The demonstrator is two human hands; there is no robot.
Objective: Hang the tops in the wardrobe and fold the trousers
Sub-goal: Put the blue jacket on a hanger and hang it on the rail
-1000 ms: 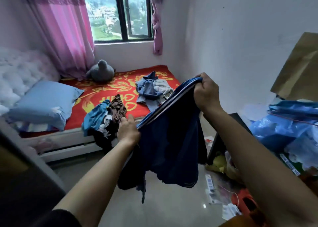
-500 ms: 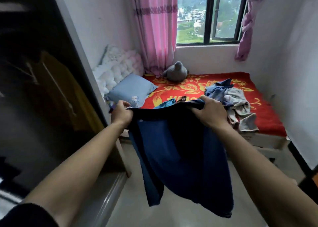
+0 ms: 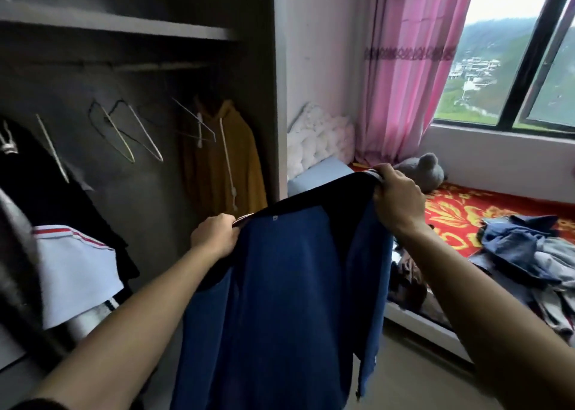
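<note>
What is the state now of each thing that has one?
Blue top: held spread, not yet hung.
Left hand: grips the top.
Right hand: grips the top.
Wardrobe: open.
Wire hangers: empty, on the rail.
Yellow hoodie: hung.
Clothes pile: unfolded, on the bed.

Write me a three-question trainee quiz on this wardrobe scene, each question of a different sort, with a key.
1. True or false: the left hand and the right hand both hold the blue top by its upper edge.
2. Which garment hangs at the right end inside the wardrobe? A. red coat B. mustard hoodie C. green dress
3. Fill in: the pile of clothes lies on the ____.
Key: 1 true; 2 B; 3 bed.
</note>
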